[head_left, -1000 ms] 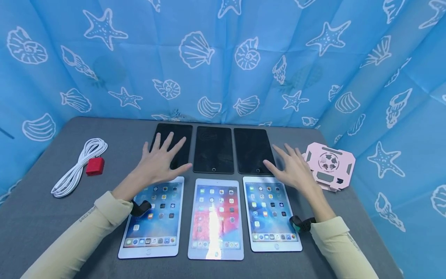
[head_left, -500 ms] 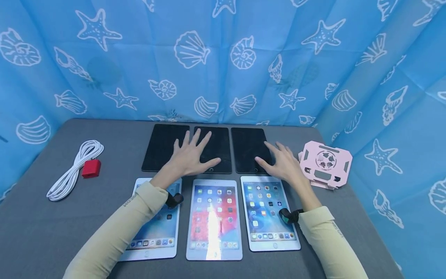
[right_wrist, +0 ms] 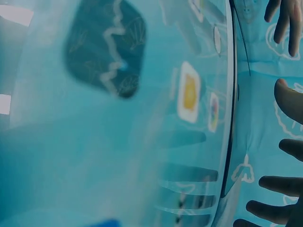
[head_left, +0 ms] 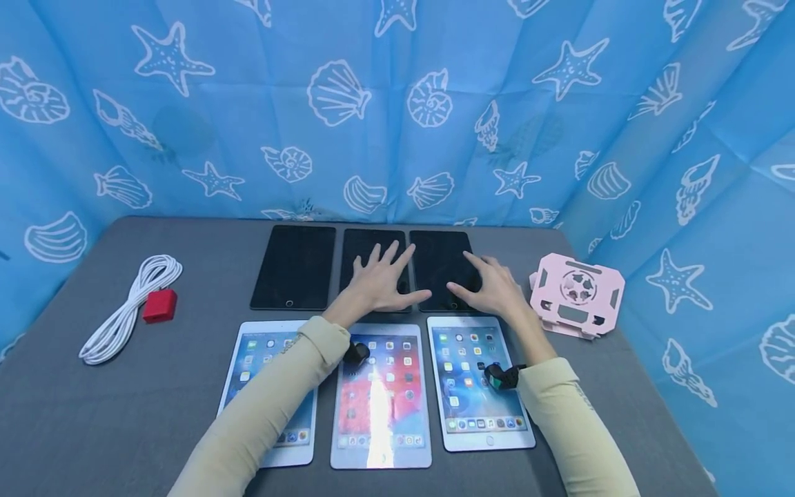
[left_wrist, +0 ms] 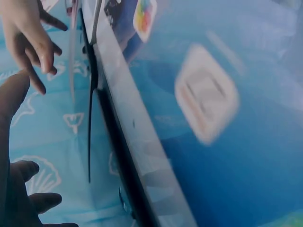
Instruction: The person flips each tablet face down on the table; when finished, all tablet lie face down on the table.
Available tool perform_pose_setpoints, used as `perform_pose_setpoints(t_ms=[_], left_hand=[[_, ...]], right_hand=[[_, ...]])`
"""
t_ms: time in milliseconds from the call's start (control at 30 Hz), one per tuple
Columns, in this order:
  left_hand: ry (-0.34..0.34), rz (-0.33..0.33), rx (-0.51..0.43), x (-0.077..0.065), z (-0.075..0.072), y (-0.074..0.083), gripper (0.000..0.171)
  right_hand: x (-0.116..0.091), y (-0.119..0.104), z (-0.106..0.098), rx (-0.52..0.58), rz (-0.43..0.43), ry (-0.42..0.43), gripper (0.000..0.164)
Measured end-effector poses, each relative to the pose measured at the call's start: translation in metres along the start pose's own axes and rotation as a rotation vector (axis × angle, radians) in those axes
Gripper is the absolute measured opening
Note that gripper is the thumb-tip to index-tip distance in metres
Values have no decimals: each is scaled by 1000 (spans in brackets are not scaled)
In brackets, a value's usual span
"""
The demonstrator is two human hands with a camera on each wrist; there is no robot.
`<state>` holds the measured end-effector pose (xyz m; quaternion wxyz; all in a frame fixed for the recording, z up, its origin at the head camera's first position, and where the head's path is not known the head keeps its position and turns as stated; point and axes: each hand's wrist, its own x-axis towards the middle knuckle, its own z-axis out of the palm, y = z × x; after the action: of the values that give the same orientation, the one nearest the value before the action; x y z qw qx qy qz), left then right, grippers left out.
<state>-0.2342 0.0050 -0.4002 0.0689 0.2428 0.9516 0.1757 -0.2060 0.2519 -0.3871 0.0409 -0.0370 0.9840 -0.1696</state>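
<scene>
Under spread fingers (head_left: pixel 397 257), dark tablet (head_left: pixel 442 259) lies lengthwise front-to-back.

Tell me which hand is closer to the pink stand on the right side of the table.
Right. The right hand lies spread over the far right dark tablet, just beside the pink stand. The left hand is over the middle dark tablet, farther from it.

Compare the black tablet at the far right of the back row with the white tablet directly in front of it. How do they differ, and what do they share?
The far right black tablet has a dark, blank screen; the near right white tablet is lit and shows app icons. The black one has a black bezel, the white one a white bezel. Both hands, the left hand and the right hand, are over or beside the black tablet; only the right forearm crosses the white one. Both lie flat, upright in portrait, on the grey table.
</scene>
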Motion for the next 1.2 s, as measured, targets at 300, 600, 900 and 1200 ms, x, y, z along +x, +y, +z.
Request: perform_pose_setpoints(t_ms=[300,600,900,1200], left_hand=[[-63,-13,-11,13,13,10,100],[-100,-30,36,20,20,16,100],[-131,-41,75,19,20,19,98],[-126,-49,82,22,24,19,101]], right_hand=[[1,6,3,22,10,-40,88],[2,10,3,34,48,-138,103],[3,8,0,59,154,-236,111],[5,11,2,264,174,-249,100]])
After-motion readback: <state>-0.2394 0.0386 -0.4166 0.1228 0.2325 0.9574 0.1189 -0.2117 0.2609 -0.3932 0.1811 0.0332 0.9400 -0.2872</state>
